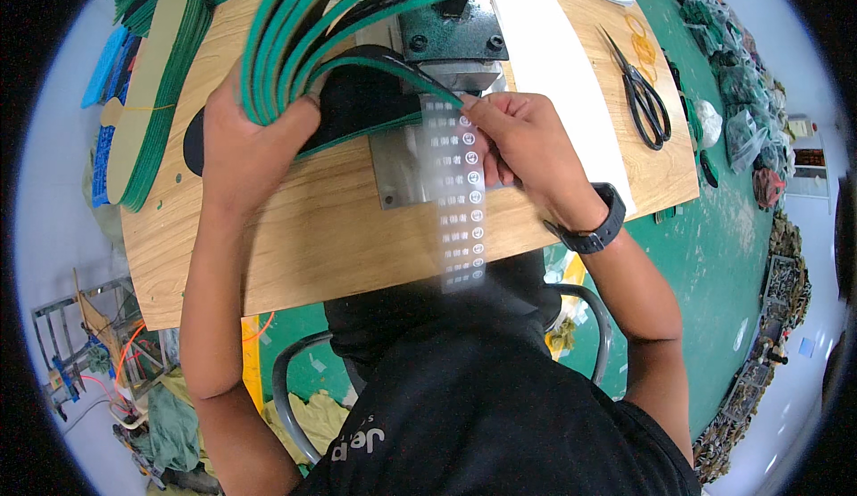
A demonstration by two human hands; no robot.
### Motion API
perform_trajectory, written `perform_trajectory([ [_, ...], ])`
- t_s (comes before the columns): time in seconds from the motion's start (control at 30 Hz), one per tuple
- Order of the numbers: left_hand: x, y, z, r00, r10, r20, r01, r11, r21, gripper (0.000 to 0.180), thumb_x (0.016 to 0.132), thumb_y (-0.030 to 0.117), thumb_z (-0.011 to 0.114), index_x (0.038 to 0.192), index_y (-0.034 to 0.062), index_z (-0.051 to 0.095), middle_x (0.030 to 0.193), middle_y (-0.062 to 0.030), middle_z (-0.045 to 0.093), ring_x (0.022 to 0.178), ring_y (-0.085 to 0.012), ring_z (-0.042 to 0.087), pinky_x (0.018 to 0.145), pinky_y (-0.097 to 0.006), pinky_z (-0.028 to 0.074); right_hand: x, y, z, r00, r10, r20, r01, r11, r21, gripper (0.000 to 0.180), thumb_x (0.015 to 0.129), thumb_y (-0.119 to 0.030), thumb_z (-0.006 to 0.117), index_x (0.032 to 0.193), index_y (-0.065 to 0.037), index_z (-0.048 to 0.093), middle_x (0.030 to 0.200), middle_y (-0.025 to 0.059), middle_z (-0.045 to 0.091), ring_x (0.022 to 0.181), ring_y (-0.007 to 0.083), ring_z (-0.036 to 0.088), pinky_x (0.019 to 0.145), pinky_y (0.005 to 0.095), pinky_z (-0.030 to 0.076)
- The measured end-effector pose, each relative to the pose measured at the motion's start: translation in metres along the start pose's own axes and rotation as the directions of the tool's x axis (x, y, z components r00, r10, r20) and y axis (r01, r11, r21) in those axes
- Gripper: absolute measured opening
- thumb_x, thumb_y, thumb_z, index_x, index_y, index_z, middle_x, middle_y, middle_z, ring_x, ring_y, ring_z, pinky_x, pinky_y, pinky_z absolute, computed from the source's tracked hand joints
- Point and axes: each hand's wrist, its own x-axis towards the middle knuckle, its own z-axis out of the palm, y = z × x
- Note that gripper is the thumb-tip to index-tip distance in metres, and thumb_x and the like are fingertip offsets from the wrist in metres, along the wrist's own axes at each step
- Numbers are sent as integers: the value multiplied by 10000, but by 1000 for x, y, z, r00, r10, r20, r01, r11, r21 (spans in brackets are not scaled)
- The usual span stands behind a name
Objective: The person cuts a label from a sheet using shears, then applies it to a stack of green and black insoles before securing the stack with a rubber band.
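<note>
The left hand [254, 134] is closed around a fanned bundle of green-edged insoles [295, 41], its fingers curled over their near ends so the soles arch up and away toward the far side of the table. The right hand [527, 139] pinches, between thumb and fingertips, the top of a long clear strip of labels [457, 197], which hangs blurred toward the near edge of the table; the pinch sits right at the tip of the lowest insole of the fan, where that sole lies across a dark pad. A black watch [594, 228] circles the right wrist. Just beyond both hands stands a dark green metal press [451, 27] on a steel plate. All of this rests on a wooden table [312, 246]. To the far left lies a second stack of insoles [156, 94], flat on its side. To the far right, well apart from the hands, lie black scissors [644, 94] with a few yellow rubber bands [643, 45] beside them.
</note>
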Motion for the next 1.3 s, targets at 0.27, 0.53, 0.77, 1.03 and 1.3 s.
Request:
perform_trajectory([
  [0.27, 3, -2, 11, 949, 198, 245, -298, 817, 494, 827, 605, 205, 775, 1342, 83, 420, 1084, -186, 602, 1052, -365, 544, 963, -413, 398, -8, -1, -5, 997, -10, 71, 3, 996, 91, 357, 921, -295, 550, 703, -17, 599, 552, 52, 587, 427, 100, 536, 392, 211, 393],
  [0.53, 1, 8, 4, 959, 123, 254, -245, 810, 533, 788, 632, 195, 743, 1345, 92, 422, 1057, -201, 615, 1000, -353, 577, 879, -433, 458, -20, 12, -18, 999, -34, -27, 39, 975, 218, 228, 919, -192, 546, 798, -3, 590, 631, 42, 601, 464, 108, 552, 417, 206, 410],
  [0.77, 3, 2, -13, 995, -93, 45, 86, 988, 126, 285, 720, 175, 682, 958, 18, 665, 746, -82, 640, 686, -143, 582, 689, -283, 482, -10, 5, -14, 999, -20, 29, 16, 987, 161, 267, 937, -208, 566, 736, -34, 593, 584, 25, 597, 435, 71, 558, 360, 151, 374],
  [1.03, -1, -1, -16, 999, 6, -44, -3, 998, 70, 225, 754, 171, 677, 912, 13, 662, 761, -45, 639, 684, -109, 566, 679, -270, 475, -1, 0, -11, 996, 7, 85, -2, 998, -67, 275, 919, -205, 605, 719, -18, 636, 543, 38, 614, 406, 77, 575, 336, 146, 365],
  [1.3, -2, -1, -9, 993, 46, -104, -47, 999, -2, 233, 742, 171, 687, 908, 10, 658, 761, -45, 642, 679, -117, 566, 682, -268, 473, 2, -6, -12, 993, 14, 114, 2, 991, -135, 270, 907, -204, 609, 729, -1, 632, 553, 59, 618, 419, 90, 580, 355, 159, 384],
])
